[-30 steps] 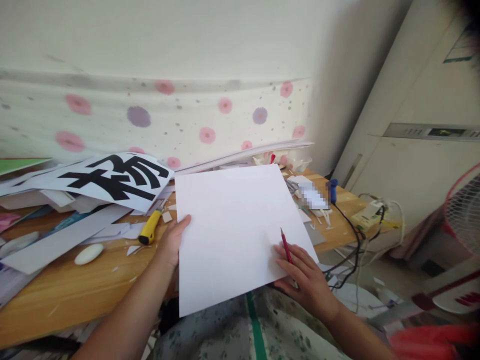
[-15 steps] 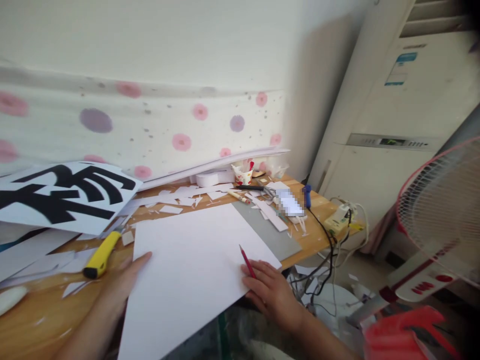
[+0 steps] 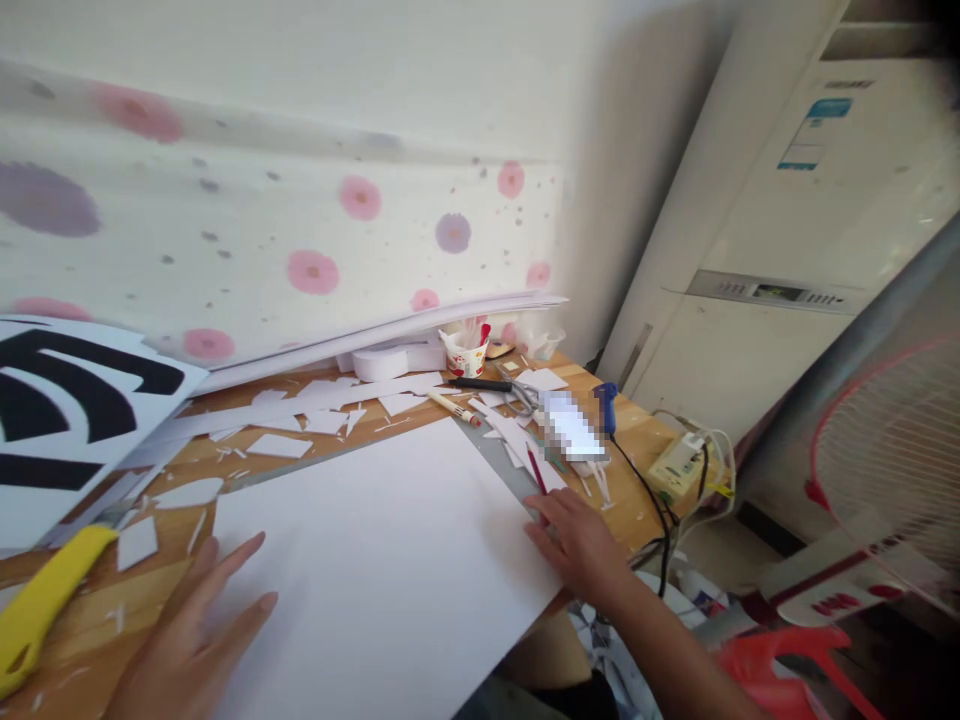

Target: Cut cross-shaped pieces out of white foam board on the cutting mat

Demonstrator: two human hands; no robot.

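Note:
A large blank white sheet (image 3: 375, 560) lies over the grey mat (image 3: 499, 462) and reaches past the table's near edge. My left hand (image 3: 202, 630) is over the sheet's left side with its fingers apart, holding nothing. Whether it touches the sheet I cannot tell. At the sheet's right edge, my right hand (image 3: 581, 540) holds a dark red pencil (image 3: 535, 468), its tip pointing up and away. Left of my left hand lies a yellow-handled knife (image 3: 56, 595) on the table, with a small white offcut (image 3: 138, 543) beside it.
White scraps (image 3: 281, 445) litter the wooden table (image 3: 637, 440). Behind the sheet are a marker (image 3: 454, 408), scissors (image 3: 517, 392), a paper cup (image 3: 465, 355) and a blurred phone (image 3: 574, 425). A blue glue gun (image 3: 606, 408), a power strip (image 3: 679, 468) and a fan (image 3: 892, 450) stand right.
My view has come closer to the table. The sheet has shifted further onto the mat. My left hand has moved onto its left side, fingers spread; my right hand, still holding the pencil, has moved right.

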